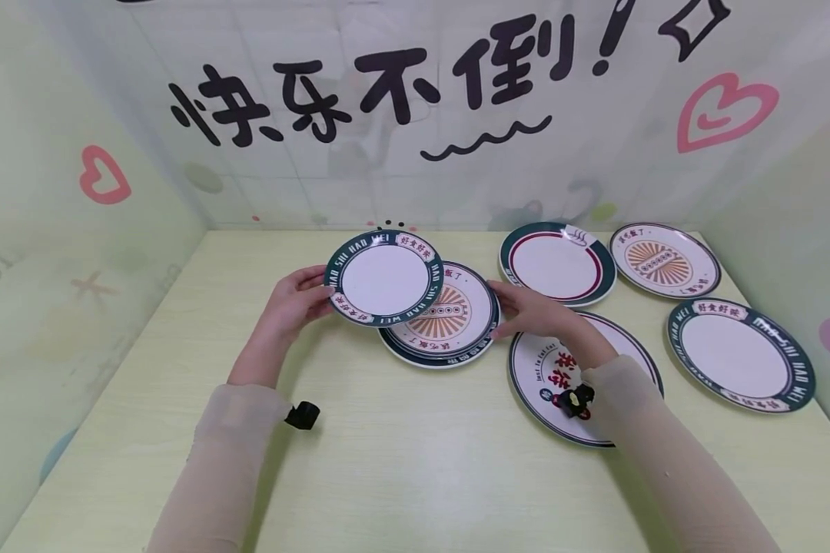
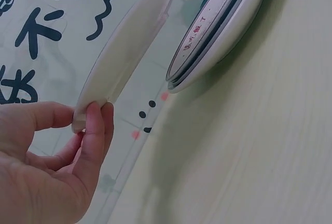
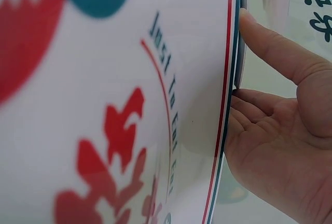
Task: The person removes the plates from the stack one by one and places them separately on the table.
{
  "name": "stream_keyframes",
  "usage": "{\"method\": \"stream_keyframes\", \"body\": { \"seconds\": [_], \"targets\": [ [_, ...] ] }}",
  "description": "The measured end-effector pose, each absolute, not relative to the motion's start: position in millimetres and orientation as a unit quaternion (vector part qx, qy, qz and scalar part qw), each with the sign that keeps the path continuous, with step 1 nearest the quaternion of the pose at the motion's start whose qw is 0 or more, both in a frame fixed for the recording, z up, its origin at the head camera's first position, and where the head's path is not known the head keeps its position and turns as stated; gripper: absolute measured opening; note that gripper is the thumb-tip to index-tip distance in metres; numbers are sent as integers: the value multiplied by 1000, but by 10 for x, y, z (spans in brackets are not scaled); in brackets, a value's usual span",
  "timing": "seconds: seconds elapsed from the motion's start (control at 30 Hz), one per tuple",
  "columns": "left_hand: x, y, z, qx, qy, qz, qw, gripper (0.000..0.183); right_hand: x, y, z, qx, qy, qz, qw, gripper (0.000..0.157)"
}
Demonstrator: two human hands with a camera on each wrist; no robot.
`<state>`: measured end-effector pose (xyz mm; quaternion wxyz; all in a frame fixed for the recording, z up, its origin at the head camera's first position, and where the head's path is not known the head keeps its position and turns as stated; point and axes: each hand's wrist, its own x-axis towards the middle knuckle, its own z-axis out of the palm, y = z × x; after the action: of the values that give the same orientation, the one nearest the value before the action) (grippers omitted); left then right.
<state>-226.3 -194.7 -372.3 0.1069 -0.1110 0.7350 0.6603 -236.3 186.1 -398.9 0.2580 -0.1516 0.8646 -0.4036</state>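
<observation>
My left hand (image 1: 297, 299) pinches the left rim of a white plate (image 1: 387, 278) with a lettered dark green border. In the left wrist view this plate (image 2: 122, 53) is edge-on, apart from the stacked plates (image 2: 228, 32). From the head view it overlaps the upper left of that stack, whose top plate (image 1: 449, 319) bears an orange sunburst. At the stack's right rim is my right hand (image 1: 532, 311), thumb and fingers holding the edge. A large plate with red characters (image 1: 622, 346) lies partly under my right forearm.
To the right on the pale wooden table (image 1: 401, 476) lie a green-rimmed plate with a red ring (image 1: 553, 265), a sunburst plate (image 1: 664, 261) and another lettered green-rimmed plate (image 1: 733, 357). A printed cloth backdrop (image 1: 387, 184) stands along the back and sides.
</observation>
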Motion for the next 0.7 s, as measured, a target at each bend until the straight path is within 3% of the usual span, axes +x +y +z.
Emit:
{"method": "stream_keyframes", "body": {
  "seconds": [0.7],
  "targets": [
    [-2320, -2106, -3738, -163, 721, 671, 61, 58, -2366, 1871, -4004, -152, 867, -398, 257, 95]
  ]
}}
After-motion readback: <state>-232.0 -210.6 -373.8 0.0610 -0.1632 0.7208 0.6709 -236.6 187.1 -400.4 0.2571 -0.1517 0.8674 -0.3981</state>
